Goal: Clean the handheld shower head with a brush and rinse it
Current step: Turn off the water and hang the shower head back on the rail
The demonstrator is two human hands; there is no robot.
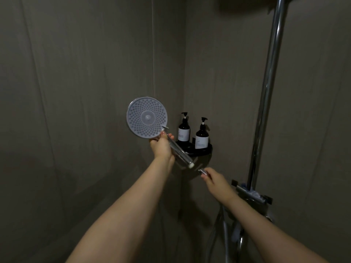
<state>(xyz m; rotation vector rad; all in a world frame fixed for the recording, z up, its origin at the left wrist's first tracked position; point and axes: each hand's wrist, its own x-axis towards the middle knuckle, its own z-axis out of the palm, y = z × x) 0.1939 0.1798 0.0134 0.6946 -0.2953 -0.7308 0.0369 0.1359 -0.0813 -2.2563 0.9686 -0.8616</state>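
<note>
Both bare forearms reached forward; the left hand gripped the shower head by its handle, face toward the camera, while the right hand pinched the hose end just below, before two bottles on a corner shelf.

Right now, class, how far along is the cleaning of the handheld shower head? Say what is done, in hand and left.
Done: the shower head is off its mount and apart from the hose end.
In hand: the left hand grips the handle, nozzle face toward the camera; the right hand pinches the hose end just below it.
Left: no brush or running water shows, so scrubbing and rinsing look still to do.
</note>
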